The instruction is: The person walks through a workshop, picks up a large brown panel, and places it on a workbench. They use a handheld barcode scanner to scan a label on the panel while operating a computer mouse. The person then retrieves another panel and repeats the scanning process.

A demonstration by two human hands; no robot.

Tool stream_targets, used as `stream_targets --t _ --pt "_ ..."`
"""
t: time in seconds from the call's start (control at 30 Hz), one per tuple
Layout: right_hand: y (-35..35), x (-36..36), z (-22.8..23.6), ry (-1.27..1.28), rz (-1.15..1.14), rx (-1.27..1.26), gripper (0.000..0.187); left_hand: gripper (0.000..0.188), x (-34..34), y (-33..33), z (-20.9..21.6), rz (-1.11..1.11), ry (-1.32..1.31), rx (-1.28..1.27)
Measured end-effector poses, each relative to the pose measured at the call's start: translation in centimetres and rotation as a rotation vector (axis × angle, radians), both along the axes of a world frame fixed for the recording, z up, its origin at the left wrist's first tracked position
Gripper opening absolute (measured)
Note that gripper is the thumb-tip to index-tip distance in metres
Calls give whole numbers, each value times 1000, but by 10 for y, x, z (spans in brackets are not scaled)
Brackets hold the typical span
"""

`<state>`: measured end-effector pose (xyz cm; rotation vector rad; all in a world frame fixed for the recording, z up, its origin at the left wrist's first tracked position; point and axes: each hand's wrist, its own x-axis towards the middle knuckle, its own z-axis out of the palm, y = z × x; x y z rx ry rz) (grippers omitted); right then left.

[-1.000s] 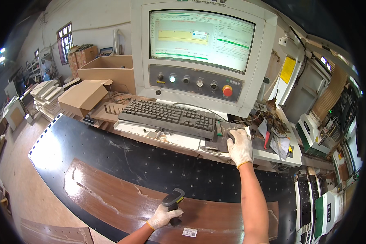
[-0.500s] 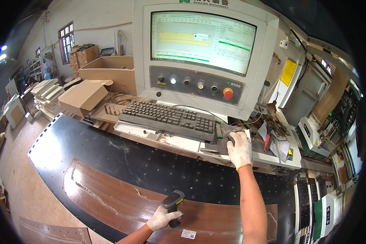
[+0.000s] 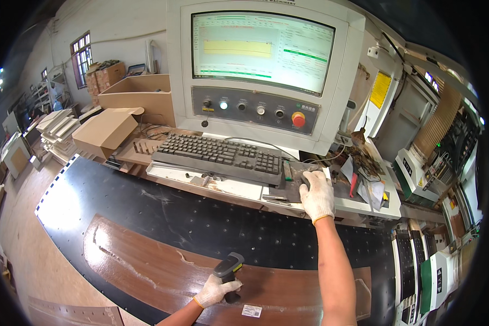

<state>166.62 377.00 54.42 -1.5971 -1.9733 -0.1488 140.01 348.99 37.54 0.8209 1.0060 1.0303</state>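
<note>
My left hand (image 3: pixel 217 290), in a white work glove, is wrapped round the grip of a black barcode scanner (image 3: pixel 228 265) with a yellow-green stripe. It is held over a brown wood-grain panel (image 3: pixel 160 269) on the black table. A white printed label (image 3: pixel 251 311) lies on the panel beside that hand. Further off, my gloved right hand (image 3: pixel 317 198) rests closed over a dark computer mouse (image 3: pixel 305 180), which it mostly covers. The mouse sits on a dusty dark mat (image 3: pixel 292 190), just right of the black keyboard (image 3: pixel 217 157).
Behind the keyboard stands a machine console with a lit screen (image 3: pixel 263 51), knobs and a red stop button (image 3: pixel 298 119). An opened cardboard box (image 3: pixel 106 130) is left of it. Papers and cables (image 3: pixel 370 187) clutter the right side. Machine rails (image 3: pixel 413 277) border the black perforated table (image 3: pixel 201 217).
A small pop-up window on the screen has disappeared. The whole view has shifted slightly; both hands keep their places on the scanner and the mouse.
</note>
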Motion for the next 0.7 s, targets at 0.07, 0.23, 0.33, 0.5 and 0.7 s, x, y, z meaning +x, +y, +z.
stream_targets --t 0.07,0.23,0.33,0.5,0.7 --pt "0 0 0 -15 -24 -21 41 55 0 1 -3 0 33 -20" --pt "0 -1 1 -9 -25 -42 42 48 2 0 -4 33 -23 -9" --pt "-1 -1 2 -9 -21 -37 42 46 3 -1 -3 48 -39 -8" --pt "-1 -1 2 -13 -25 -42 41 49 2 0 0 32 -19 -6" --pt "0 0 0 -4 -21 -14 40 54 1 1 1 21 -9 -27"
